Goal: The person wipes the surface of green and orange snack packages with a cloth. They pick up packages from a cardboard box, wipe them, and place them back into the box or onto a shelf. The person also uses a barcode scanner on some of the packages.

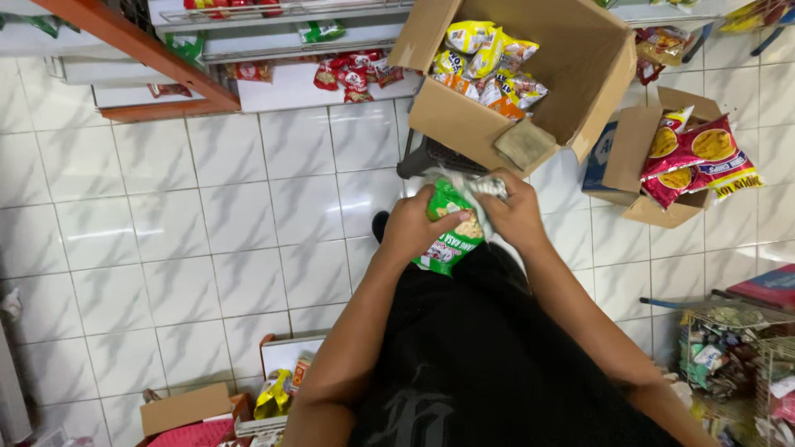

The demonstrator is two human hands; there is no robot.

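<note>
My left hand (414, 228) and right hand (515, 213) close firmly around a green snack packet (447, 240), held before the open carton (464, 124); I support both ends to avoid crushing.

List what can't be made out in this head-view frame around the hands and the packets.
- Green packet: middle covered by left hand and right hand.
- Each hand's grip: fingertips hidden behind the packets.
- Big cardboard box: its bottom hidden under yellow snack bags.
- Wire basket: cut by the right edge.
</note>
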